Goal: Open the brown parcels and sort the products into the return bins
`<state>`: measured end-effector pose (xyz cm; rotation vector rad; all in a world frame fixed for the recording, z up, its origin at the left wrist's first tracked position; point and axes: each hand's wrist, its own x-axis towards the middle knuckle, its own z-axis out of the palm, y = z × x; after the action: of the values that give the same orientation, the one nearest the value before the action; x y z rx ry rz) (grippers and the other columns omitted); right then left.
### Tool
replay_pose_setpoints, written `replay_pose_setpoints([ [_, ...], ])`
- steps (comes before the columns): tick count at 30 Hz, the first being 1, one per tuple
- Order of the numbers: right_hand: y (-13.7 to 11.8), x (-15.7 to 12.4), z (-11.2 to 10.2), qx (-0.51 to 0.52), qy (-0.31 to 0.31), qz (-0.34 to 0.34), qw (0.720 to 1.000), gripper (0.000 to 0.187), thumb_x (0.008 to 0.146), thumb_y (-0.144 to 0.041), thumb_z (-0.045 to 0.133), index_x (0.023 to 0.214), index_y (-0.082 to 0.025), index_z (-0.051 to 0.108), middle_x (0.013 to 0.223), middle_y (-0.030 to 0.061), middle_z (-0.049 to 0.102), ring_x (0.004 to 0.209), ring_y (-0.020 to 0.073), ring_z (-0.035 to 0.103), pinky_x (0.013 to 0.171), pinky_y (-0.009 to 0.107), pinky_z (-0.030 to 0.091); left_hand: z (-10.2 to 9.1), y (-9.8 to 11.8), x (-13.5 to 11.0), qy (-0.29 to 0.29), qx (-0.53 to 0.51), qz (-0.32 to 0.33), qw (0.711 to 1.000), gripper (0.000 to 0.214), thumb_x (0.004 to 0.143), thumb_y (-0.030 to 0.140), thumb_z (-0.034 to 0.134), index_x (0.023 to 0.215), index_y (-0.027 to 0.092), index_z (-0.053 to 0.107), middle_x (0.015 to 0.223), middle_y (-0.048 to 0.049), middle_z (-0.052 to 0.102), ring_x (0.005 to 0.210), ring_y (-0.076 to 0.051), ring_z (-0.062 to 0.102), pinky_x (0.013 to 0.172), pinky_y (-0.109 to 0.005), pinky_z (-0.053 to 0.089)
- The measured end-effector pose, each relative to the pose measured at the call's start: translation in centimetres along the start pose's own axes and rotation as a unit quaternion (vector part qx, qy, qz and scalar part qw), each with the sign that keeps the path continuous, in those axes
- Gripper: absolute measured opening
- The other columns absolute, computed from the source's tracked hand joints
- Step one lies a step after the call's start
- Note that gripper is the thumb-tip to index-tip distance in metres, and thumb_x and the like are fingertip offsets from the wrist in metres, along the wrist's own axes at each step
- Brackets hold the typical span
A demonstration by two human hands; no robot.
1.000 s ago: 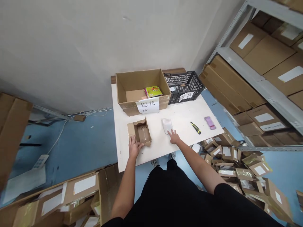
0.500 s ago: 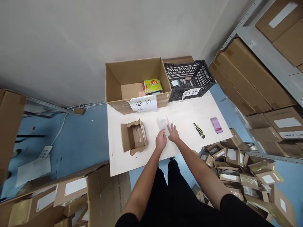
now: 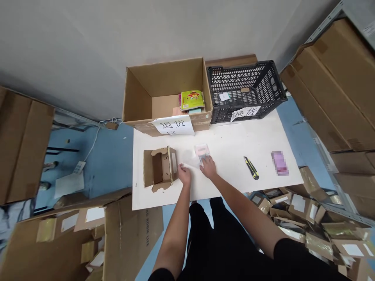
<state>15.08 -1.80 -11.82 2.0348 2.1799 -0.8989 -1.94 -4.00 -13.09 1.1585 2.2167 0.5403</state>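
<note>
I see the left hand (image 3: 185, 175) with fingertips closed together, pinching a translucent wrap (image 3: 190, 160). The right hand (image 3: 208, 168) lies over the near end of a pinkish packet (image 3: 202, 149) just ahead of it, fingers slightly spread; whether it grips, I can't tell. Under both is the white table (image 3: 228, 152). An opened small box (image 3: 148, 168) sits just left of the left hand; a cutter (image 3: 251, 168) lies right of the right. Beyond the hands, a large carton (image 3: 170, 78) and black crate (image 3: 219, 117) stand before a grey wall (image 3: 175, 31); blue floor (image 3: 111, 152) shows leftward.
</note>
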Motion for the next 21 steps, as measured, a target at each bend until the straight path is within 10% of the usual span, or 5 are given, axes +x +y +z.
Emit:
replay_pose_setpoints([
  [6,-0.8,2.6,-0.2,0.001,0.044,0.074,0.996,0.031,0.101,-0.032,0.065,0.128,-0.016,0.069,0.137,0.0213,0.057,0.128,0.0350,0.045,0.102,0.045,0.044,0.8,1.9,-2.0,-0.119,0.095,0.228,0.962,0.058,0.099,0.017,0.044,0.156,0.020,0.050,0.154,-0.0142,0.058,0.148,-0.028,0.050,0.124,-0.044,0.041],
  [12,1.2,4.1,-0.9,0.108,0.075,0.026,0.991,0.021,0.095,-0.009,0.058,0.100,-0.018,0.076,0.116,0.0140,0.066,0.115,0.0274,0.054,0.097,0.038,0.047,1.3,1.7,-0.1,-0.278,0.254,0.157,0.913,0.077,0.096,0.019,0.049,0.170,0.018,0.027,0.179,-0.0138,0.015,0.166,-0.032,0.011,0.129,-0.053,0.030],
  [17,3.8,3.1,-2.1,0.369,0.167,-0.030,0.914,0.018,0.096,-0.032,0.060,0.095,-0.023,0.075,0.126,0.0102,0.065,0.116,0.0248,0.063,0.097,0.038,0.053,0.8,1.7,-0.1,-0.292,0.259,0.148,0.908,0.081,0.095,0.019,0.052,0.171,0.024,0.025,0.180,-0.0104,0.011,0.166,-0.031,0.008,0.130,-0.057,0.025],
  [21,7.6,1.1,-2.8,0.419,0.219,0.075,0.878,0.023,0.091,-0.043,0.062,0.090,-0.022,0.073,0.127,0.0134,0.065,0.119,0.0276,0.063,0.092,0.039,0.055,0.1,2.1,0.1,-0.307,0.256,0.144,0.905,0.088,0.090,0.016,0.057,0.171,0.022,0.025,0.180,-0.0110,0.011,0.166,-0.031,0.007,0.131,-0.054,0.024],
])
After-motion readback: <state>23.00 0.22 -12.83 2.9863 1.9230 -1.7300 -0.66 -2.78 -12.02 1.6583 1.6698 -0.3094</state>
